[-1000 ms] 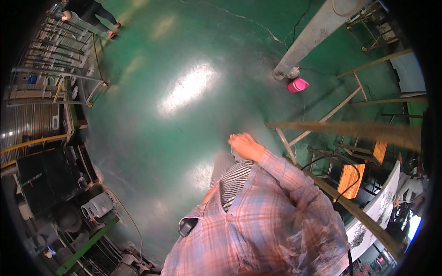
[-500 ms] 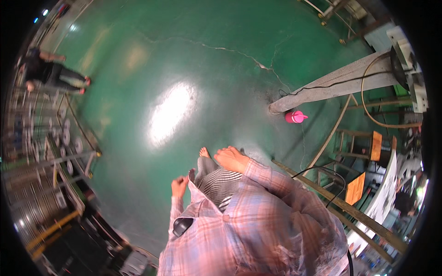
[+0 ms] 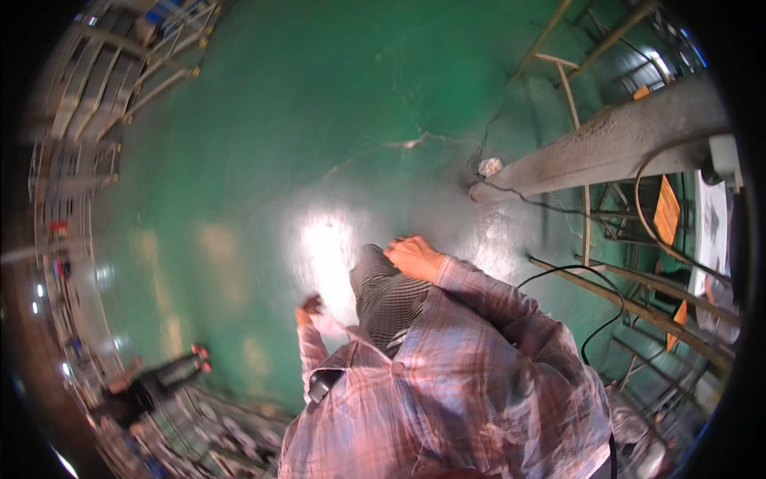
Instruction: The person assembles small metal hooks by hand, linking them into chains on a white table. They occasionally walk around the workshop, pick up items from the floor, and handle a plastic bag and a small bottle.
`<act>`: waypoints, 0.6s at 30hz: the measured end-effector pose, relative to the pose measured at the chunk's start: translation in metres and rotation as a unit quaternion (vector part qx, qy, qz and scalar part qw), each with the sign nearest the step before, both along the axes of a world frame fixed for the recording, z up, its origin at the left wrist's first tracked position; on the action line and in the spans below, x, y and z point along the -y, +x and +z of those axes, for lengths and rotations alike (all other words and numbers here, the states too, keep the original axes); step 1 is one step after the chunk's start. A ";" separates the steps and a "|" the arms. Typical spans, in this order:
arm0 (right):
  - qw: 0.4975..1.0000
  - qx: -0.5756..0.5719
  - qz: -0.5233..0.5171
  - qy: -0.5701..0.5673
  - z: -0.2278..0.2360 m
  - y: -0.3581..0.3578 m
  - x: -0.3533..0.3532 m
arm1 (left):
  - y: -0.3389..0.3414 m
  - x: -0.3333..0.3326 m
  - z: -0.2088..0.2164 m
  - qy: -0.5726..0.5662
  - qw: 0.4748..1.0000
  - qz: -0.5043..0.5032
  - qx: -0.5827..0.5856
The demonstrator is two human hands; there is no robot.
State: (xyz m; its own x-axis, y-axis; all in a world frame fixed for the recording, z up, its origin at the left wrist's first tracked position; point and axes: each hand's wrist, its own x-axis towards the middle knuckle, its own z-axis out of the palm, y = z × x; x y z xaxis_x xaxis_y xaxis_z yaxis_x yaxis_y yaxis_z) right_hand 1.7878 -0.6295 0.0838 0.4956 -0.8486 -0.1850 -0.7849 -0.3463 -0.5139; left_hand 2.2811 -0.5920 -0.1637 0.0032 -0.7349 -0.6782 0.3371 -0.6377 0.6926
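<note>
My right hand is over my striped trousers, at the front of my body. Its fingers are curled in, and no object shows in them. My left hand hangs out to the left, beside the open front edge of my plaid shirt. Motion and shade smear its fingers, so its grip is unclear. A small dark object sits against the shirt near my left forearm.
Ahead to the right stands a pale pillar with a cable; a small shiny item lies at its foot. Metal frames with wooden boards line the right. Racks stand far left. A person is at lower left on the green floor.
My view has turned, so the person shifted down to the lower left and racks came in at upper left. The pink container by the pillar is out of view. My right hand's fingers look more curled.
</note>
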 end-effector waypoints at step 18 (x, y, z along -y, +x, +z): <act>0.749 0.180 -0.637 0.029 -0.045 -0.198 0.251 | -0.403 0.774 0.034 -0.332 0.430 -0.639 0.545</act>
